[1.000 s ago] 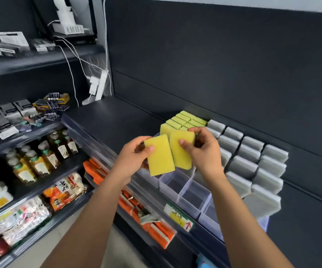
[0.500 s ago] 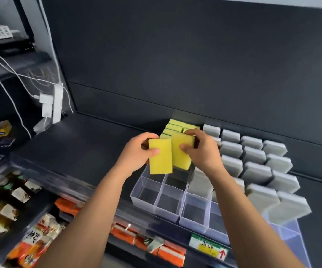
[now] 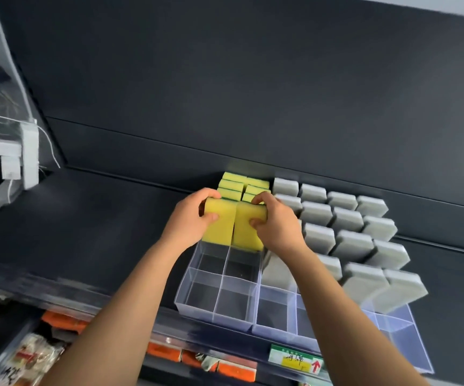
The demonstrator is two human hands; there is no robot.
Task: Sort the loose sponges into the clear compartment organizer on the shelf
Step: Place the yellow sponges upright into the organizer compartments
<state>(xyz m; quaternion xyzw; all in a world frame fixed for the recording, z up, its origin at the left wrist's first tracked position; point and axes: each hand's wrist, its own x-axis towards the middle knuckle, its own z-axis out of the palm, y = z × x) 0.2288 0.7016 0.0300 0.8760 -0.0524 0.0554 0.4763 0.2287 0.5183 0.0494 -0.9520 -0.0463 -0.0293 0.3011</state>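
My left hand (image 3: 190, 218) grips a yellow sponge (image 3: 219, 227) and my right hand (image 3: 277, 221) grips a second yellow sponge (image 3: 246, 235). Both sponges stand upright side by side, their lower ends at the rim of the clear compartment organizer (image 3: 217, 310) on the dark shelf. Behind them several yellow sponges (image 3: 233, 186) stand in the two left columns. Grey sponges (image 3: 348, 218) fill the columns to the right. The front compartments of the two left columns hold nothing.
A dark back panel (image 3: 253, 93) rises right behind the organizer. White power adapters and cables (image 3: 19, 160) hang at the left. Packaged goods (image 3: 30, 355) lie on the lower shelf, and a price label (image 3: 295, 360) sits on the shelf edge.
Both hands have carried their yellow sponges forward and down to the organizer's left columns. The sponges now stand level, side by side. The view has swung down and right.
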